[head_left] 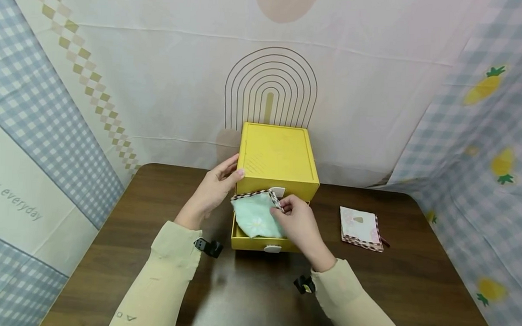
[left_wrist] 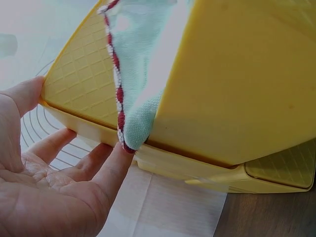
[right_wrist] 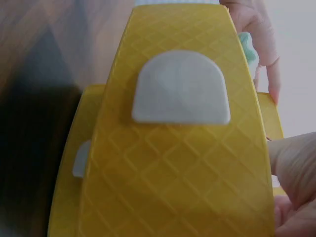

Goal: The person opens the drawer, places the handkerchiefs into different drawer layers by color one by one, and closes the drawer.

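Observation:
A yellow drawer box stands at the back of the table with a drawer pulled out toward me. Over that drawer a pale green handkerchief with a brown-and-white checked trim lies partly raised. My right hand pinches the trim at its upper right corner. At the box's left side, my left hand rests with the thumb at the front top corner and extended fingers along the side. In the left wrist view, its fingertip is right at the hanging handkerchief corner. A white handle marks the open drawer's front.
A folded white handkerchief with similar checked trim lies on the wooden table to the right of the box. Behind the table hangs a patterned cloth, with blue checked cloth at the right side.

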Tool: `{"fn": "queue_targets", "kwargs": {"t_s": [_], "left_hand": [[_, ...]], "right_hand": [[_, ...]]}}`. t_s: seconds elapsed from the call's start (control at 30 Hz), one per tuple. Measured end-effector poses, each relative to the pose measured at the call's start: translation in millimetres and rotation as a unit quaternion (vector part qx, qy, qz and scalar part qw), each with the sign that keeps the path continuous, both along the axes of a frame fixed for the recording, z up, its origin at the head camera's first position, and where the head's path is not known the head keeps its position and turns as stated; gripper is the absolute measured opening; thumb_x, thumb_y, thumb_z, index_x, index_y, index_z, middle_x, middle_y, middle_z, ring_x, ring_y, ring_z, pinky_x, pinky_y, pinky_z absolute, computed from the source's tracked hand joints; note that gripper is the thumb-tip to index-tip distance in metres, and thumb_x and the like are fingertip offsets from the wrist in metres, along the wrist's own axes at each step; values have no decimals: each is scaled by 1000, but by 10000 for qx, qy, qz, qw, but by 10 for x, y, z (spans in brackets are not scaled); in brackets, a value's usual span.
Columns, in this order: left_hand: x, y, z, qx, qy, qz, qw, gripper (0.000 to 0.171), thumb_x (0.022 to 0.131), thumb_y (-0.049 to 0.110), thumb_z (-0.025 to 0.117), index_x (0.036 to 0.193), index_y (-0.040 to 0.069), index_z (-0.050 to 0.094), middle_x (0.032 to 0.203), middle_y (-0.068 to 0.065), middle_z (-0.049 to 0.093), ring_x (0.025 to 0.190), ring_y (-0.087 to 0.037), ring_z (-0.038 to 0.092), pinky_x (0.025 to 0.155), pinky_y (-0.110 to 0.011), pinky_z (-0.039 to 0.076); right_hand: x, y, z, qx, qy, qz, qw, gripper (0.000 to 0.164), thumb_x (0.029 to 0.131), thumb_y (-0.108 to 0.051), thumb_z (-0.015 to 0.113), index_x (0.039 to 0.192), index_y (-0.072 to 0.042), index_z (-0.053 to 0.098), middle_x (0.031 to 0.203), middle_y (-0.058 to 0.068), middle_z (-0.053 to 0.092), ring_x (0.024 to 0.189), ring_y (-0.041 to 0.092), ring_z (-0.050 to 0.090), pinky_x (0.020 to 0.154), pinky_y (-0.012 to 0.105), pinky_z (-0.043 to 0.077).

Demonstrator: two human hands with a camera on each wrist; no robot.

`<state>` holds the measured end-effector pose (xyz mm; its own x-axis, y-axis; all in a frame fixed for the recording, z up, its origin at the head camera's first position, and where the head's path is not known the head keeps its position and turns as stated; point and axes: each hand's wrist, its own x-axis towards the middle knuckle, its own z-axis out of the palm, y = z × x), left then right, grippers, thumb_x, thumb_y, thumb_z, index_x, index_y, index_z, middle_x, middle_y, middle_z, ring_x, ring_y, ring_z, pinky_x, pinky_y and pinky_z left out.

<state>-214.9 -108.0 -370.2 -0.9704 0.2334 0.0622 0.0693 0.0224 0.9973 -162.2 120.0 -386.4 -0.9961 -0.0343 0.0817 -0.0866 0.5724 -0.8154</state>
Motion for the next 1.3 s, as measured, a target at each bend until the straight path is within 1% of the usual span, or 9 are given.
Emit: {"fn": "queue_targets", "kwargs": {"t_s": [0.13,0.3,0.37,0.47,0.57,0.7,0.93,1.1,1.3], "left_hand": [[-5,3,5,61,-4,-37,10000,59,97,32,60,150,32,34,150,-1,38,132,-18,40,106,-38,36],[-1,6,6,22,17,-9,10000,60,95,38,62,149,35,37,148,2,40,132,-16,40,107,-37,36],[4,1,5,-10,25,31,10000,60,94,41,62,148,36,38,148,2,41,132,-15,40,107,-37,36],[12,-5,3,-76,41,98,9999,61,93,44,63,148,36,39,148,3,41,131,-15,41,107,-38,36],[13,-5,-2,-106,105,100,9998,61,93,43,63,148,35,39,148,1,41,132,-18,41,107,-40,36],[14,1,-12,-226,191,104,9995,60,94,44,62,148,35,38,148,0,42,133,-20,39,108,-43,33],[32,-2,2,-280,145,84,9995,58,94,45,60,147,39,37,149,2,39,135,-19,35,110,-45,30],[25,-6,19,-303,96,49,9995,59,97,39,58,150,35,34,151,0,37,136,-21,34,110,-44,30],[166,29,230,-339,49,27,9994,59,99,30,56,153,23,32,151,-7,36,137,-24,34,110,-44,31]], "right_hand": [[-4,24,26,408,-175,107,9990,19,88,-24,72,89,-8,61,79,4,59,70,19,53,64,33,44],[-36,61,24,965,-366,280,9943,20,88,-23,71,85,-8,59,74,3,55,63,18,48,59,32,40],[-57,73,22,1274,-432,379,9902,23,88,-22,71,77,-8,57,67,2,50,57,16,43,55,30,37],[-86,81,17,1696,-550,499,9827,33,87,-18,69,62,-10,47,56,-2,37,49,14,36,49,27,30],[-97,83,19,1962,-670,547,9767,42,85,-15,67,54,-12,38,52,-3,28,45,12,30,45,26,25],[-88,81,25,2049,-708,505,9749,44,86,-16,67,53,-13,37,51,-3,27,44,12,29,44,26,25],[-52,82,28,2180,-498,416,9738,48,91,-19,64,53,-14,36,49,-3,25,43,12,25,43,26,23],[-21,91,38,2310,-315,343,9718,51,95,-21,60,50,-14,36,45,-3,26,39,13,25,40,27,23],[-27,91,40,2435,-467,358,9681,50,96,-17,59,51,-14,38,46,-1,29,38,13,27,39,26,24]]}}
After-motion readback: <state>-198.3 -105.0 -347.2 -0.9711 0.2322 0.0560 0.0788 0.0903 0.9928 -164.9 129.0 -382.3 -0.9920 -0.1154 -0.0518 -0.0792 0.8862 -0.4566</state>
